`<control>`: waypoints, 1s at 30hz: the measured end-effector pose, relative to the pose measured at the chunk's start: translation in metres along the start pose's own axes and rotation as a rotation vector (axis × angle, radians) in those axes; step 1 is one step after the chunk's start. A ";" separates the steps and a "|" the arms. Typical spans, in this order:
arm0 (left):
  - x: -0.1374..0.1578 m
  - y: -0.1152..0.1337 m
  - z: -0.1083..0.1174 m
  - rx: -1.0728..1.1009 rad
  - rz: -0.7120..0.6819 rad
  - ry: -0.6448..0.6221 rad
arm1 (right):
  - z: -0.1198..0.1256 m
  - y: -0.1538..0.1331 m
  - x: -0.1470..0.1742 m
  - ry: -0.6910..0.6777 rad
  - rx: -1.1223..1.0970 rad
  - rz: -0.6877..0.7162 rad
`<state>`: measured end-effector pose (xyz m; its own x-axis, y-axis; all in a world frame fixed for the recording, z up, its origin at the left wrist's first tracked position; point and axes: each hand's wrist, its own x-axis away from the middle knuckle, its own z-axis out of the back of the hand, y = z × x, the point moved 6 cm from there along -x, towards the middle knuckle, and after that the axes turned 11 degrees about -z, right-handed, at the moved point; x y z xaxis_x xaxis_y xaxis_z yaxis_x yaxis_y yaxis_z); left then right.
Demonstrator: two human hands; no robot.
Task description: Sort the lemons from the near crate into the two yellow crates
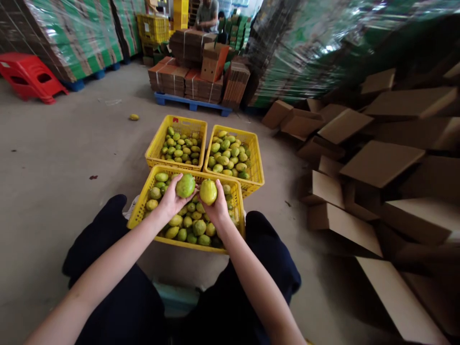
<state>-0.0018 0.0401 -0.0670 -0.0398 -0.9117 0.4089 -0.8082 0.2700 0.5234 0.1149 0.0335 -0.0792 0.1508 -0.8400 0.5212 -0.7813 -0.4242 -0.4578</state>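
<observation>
My left hand is closed around a green lemon. In my right hand sits a yellower lemon, gripped between thumb and fingers. Both hands are close together above the near yellow crate, which stands between my knees and holds many green and yellow lemons. Just beyond it, side by side, are a left yellow crate and a right yellow crate, each with more lemons inside. My forearms cover part of the near crate's contents.
Empty cardboard boxes lie heaped on the right. A blue pallet with flattened cartons stands ahead, a person behind it. At left are a red stool and wrapped pallet stacks. One lemon lies on the floor.
</observation>
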 end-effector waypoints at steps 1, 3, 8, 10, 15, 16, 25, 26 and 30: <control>0.000 0.000 0.000 0.006 0.000 0.014 | 0.000 -0.001 0.000 0.013 -0.007 0.012; 0.000 -0.001 0.001 0.013 0.032 0.025 | -0.001 -0.003 0.000 0.008 -0.003 0.009; -0.002 -0.003 0.003 0.031 0.081 0.016 | -0.003 -0.003 0.003 -0.063 0.033 -0.065; -0.003 -0.004 0.005 0.041 0.084 0.031 | -0.003 -0.003 0.004 -0.085 0.055 -0.066; 0.000 0.000 0.004 0.066 0.053 0.057 | -0.003 -0.006 0.005 -0.147 0.127 -0.006; 0.001 0.001 0.003 0.076 0.053 0.056 | -0.003 -0.005 0.005 -0.154 0.140 -0.014; 0.002 -0.001 0.009 0.107 0.050 0.030 | 0.007 -0.010 -0.003 -0.071 0.249 0.077; 0.001 -0.003 0.009 0.118 0.042 0.030 | 0.010 -0.014 -0.004 -0.015 0.294 0.167; 0.000 -0.016 0.011 0.114 0.053 0.029 | 0.008 -0.014 0.002 0.124 0.629 0.511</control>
<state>0.0046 0.0330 -0.0833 -0.0687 -0.8871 0.4564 -0.8671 0.2794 0.4125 0.1308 0.0353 -0.0778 -0.2290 -0.9530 0.1983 -0.2445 -0.1408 -0.9594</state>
